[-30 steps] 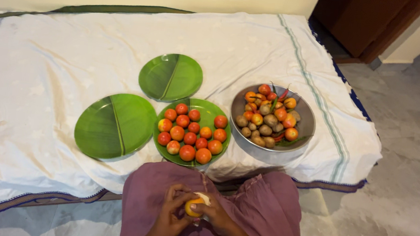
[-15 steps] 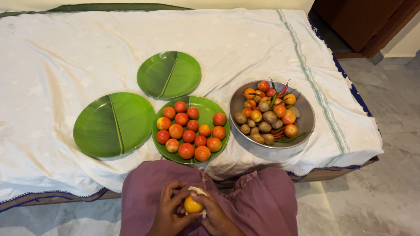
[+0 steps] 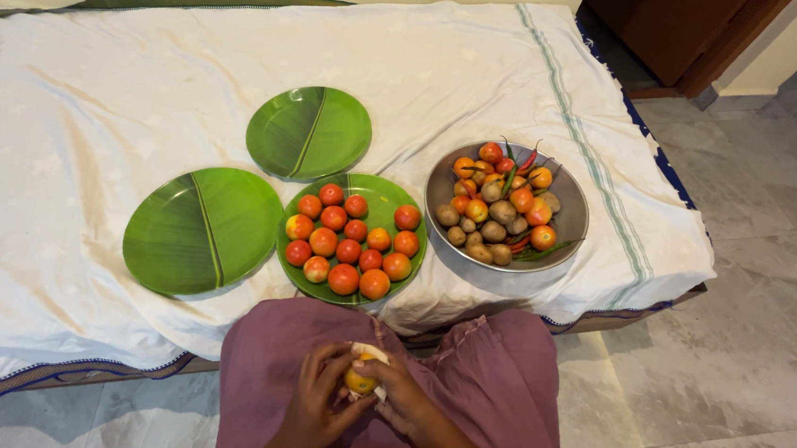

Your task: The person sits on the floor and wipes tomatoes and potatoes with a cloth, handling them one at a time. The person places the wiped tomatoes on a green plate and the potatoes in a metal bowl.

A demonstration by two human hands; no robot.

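From the head view, looking down: my left hand [image 3: 313, 402] and right hand [image 3: 401, 400] meet over my lap, and between them I hold one small yellow-orange tomato [image 3: 360, 380] together with a bit of white cloth [image 3: 371, 354]. My fingers [image 3: 336, 358] are curled closed round both, so only the top of the tomato shows. It sits well below the green plate of tomatoes [image 3: 391, 200], off the bed and above my mauve skirt [image 3: 500, 374].

As I judge it, the work is well along but not done. That middle plate already carries a good heap of smooth, round tomatoes, red to orange. The steel bowl [image 3: 564, 223] just right of it is still fairly full: more tomatoes, dull brown knobbly potatoes and a few thin red and green chillies, all mixed. The two other plates, one left of the tomato plate [image 3: 170, 234] and one above it [image 3: 283, 130], carry nothing yet.

All three plates are glossy and round, printed like a banana leaf with a pale midrib. The bowl is brushed metal, shallow and wide. Everything rests on a white cotton sheet [image 3: 96, 86], creased, faintly stained, with striped borders, spread over the bed; the floor [image 3: 741, 327] beyond is grey polished stone.
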